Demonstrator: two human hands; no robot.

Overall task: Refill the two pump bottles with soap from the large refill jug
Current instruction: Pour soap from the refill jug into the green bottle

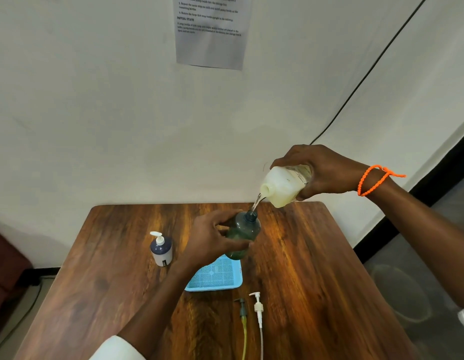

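The middle of the wooden table (316,268) is crowded. The left hand (212,240) grips the green bottle (242,233) above the far end of the blue tray (215,278), and the right hand (327,172) holds the tilted refill jug (283,187) just above the bottle's mouth, so that path from the right is blocked. Left of the tray stands the dark pump bottle (161,249), near the left forearm. Two loose pump heads (251,307) lie toward the near edge, their tubes trailing out of view, probably past the edge. Bare wood stretches along the right side and the near-left corner.
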